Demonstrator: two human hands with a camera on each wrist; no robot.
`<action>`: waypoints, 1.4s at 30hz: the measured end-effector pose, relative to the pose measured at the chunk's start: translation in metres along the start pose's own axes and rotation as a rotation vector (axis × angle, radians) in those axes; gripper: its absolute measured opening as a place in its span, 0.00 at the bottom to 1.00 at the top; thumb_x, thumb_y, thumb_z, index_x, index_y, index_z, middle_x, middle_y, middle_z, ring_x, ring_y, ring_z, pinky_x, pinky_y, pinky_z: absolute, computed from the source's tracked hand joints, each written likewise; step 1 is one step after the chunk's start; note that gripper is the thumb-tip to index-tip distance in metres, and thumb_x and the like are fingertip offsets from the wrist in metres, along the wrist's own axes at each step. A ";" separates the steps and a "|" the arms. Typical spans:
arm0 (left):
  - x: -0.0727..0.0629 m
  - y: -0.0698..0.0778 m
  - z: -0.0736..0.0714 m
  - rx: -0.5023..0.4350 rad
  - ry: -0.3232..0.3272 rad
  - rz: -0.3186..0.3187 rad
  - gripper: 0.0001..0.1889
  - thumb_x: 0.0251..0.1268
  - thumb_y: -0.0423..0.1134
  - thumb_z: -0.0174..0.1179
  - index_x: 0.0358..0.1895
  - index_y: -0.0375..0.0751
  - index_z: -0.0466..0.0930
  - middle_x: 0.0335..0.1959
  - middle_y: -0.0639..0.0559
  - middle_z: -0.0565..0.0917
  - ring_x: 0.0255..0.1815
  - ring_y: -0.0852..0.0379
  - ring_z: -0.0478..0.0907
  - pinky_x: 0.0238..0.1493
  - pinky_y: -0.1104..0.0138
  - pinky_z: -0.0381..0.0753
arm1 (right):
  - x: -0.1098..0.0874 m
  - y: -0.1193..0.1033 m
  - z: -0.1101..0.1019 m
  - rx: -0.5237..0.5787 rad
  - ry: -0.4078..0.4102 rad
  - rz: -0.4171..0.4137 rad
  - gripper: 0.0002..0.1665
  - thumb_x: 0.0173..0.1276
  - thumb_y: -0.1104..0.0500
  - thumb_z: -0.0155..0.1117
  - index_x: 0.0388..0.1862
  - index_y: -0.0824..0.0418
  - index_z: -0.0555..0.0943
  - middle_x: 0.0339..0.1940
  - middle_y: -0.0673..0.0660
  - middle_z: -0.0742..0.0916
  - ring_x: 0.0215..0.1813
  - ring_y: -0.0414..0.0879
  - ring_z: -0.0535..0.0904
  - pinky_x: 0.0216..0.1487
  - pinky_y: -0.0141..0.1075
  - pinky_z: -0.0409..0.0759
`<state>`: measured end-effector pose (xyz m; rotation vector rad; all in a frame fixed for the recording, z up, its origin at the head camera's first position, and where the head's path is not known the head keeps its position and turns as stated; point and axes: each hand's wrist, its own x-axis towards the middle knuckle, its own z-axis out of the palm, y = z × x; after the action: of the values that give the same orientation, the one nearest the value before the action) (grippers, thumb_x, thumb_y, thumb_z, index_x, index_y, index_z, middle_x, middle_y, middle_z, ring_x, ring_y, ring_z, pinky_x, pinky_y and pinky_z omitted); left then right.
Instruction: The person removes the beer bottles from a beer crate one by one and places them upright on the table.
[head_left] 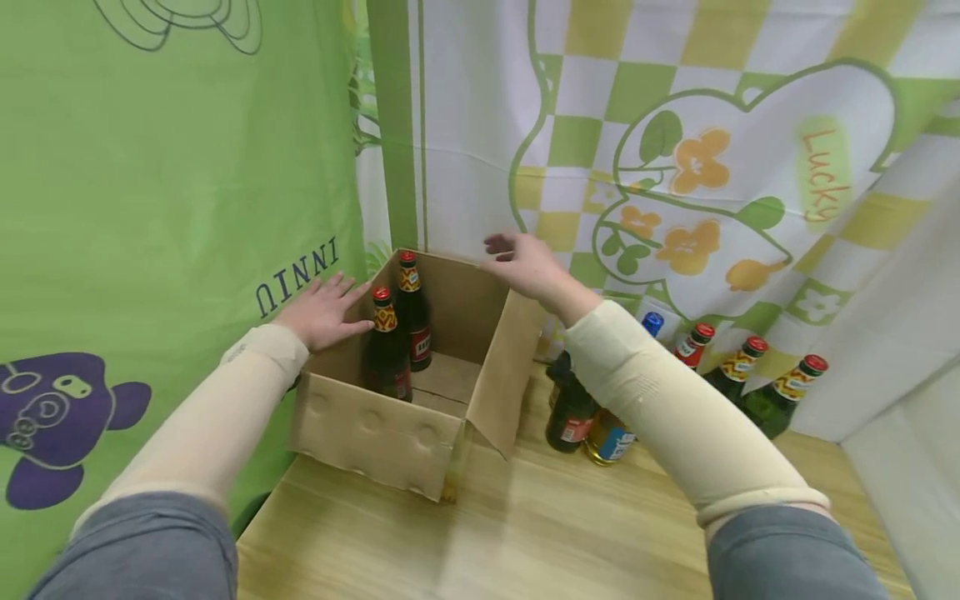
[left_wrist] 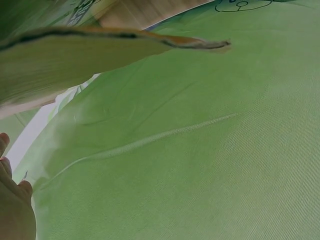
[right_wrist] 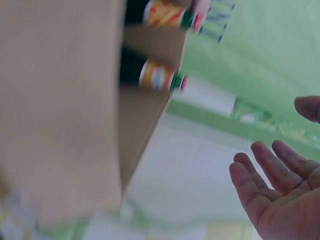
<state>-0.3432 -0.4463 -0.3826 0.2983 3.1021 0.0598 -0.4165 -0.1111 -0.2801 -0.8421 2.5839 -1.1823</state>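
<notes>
An open cardboard box point(head_left: 375, 429) stands on the wooden table, with two dark beer bottles upright inside: a front bottle point(head_left: 384, 354) and a back bottle point(head_left: 414, 315), both red-capped. My left hand point(head_left: 318, 312) is spread over the box's left edge, thumb close to the front bottle's neck; whether it touches is unclear. Above the box's back right corner my right hand point(head_left: 531, 268) hovers, fingers loosely bent around nothing. In the right wrist view that hand point(right_wrist: 282, 195) is apart from the box and the bottle necks point(right_wrist: 159, 75). Only fingers of the left hand point(left_wrist: 16, 207) show in the left wrist view.
Right of the box, partly behind my right sleeve, stand several bottles, among them a dark one with a red label point(head_left: 574, 421), a blue-labelled one point(head_left: 613, 442) and a green one point(head_left: 783, 396). A box flap point(head_left: 498, 392) sticks out rightward. Printed curtains point(head_left: 465, 183) hang behind.
</notes>
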 end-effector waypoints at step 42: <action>0.006 -0.006 0.009 0.051 0.002 -0.050 0.46 0.75 0.61 0.51 0.84 0.37 0.46 0.81 0.31 0.56 0.83 0.34 0.44 0.80 0.39 0.40 | 0.059 -0.042 0.124 -0.096 0.064 0.080 0.25 0.77 0.45 0.65 0.58 0.64 0.83 0.43 0.59 0.88 0.40 0.48 0.84 0.41 0.39 0.85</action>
<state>-0.3503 -0.4508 -0.3919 0.2224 3.1148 -0.0205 -0.4002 -0.2452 -0.3276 -0.7230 2.7177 -1.0882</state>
